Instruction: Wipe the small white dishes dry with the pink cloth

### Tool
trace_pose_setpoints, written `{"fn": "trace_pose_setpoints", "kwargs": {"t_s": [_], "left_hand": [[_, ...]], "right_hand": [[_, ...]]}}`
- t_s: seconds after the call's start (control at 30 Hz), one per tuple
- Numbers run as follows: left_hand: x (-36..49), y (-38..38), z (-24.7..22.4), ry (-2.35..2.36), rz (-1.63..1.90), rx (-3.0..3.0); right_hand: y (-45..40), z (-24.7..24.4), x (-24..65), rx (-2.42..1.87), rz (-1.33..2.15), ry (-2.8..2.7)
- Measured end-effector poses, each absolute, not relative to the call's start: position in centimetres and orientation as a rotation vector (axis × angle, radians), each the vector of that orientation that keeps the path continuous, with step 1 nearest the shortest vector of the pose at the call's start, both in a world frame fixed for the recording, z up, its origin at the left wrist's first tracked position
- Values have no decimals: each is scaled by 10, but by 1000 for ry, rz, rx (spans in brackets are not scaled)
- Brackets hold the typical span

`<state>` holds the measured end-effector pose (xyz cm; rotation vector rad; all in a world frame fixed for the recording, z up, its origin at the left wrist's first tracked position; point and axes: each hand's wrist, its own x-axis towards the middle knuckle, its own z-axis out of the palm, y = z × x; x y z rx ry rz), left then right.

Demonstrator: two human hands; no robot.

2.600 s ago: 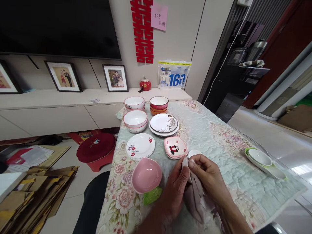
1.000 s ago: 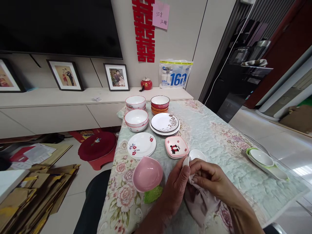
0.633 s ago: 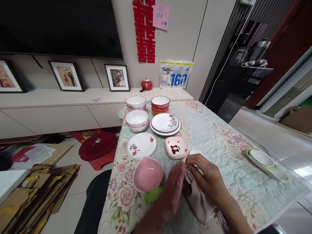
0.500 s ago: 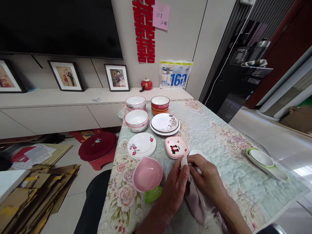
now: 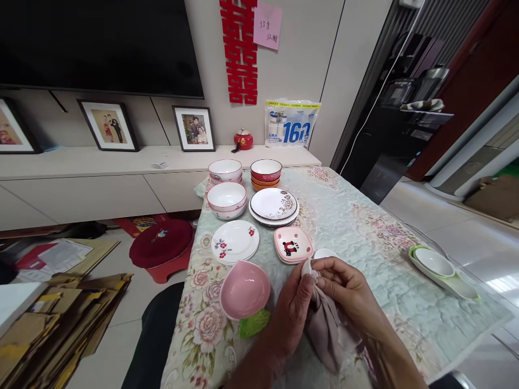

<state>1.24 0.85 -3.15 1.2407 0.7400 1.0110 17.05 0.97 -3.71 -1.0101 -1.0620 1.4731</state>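
My left hand [image 5: 292, 310] is closed on a small white piece, mostly hidden by the fingers and by a greyish-pink cloth [image 5: 325, 335]. With bent fingers, my right hand [image 5: 347, 289] pinches the cloth around that piece, and the rest of the cloth hangs below. What the white piece is, I cannot tell. Left of my hands sits a pink peach-shaped bowl [image 5: 245, 289] with a green leaf [image 5: 254, 323]. Just beyond my fingertips is a stack of pink square dishes [image 5: 292, 243] with a cat picture. A white dish [image 5: 324, 253] shows partly behind my right hand.
Flowered plates [image 5: 235, 240], brown-patterned plates [image 5: 273, 204], white bowls [image 5: 227, 197] and red-orange bowls [image 5: 266, 173] stand stacked farther back on the quilted tablecloth [image 5: 344, 216]. Green-white dishes [image 5: 440, 270] lie at the right edge. A red stool [image 5: 162, 243] and flattened cardboard [image 5: 60, 319] are at left.
My right hand has drawn the cloth up over the white piece between my fingers, so less of it shows. The dishes have stayed put.
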Motion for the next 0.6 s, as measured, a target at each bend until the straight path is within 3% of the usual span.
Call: {"fn": "trace_pose_setpoints", "kwargs": {"t_s": [0.2,0.37,0.6], "left_hand": [[11,10,-32,789,1021,1228],[14,12,-37,762,1019,1197],[20,9,-47,751,954,988]], "right_hand": [[8,-20,181,-986,1362,-1601],[11,-22,183,-1106,901,-1975],[13,-40,167,-1174,331,-1952]]}}
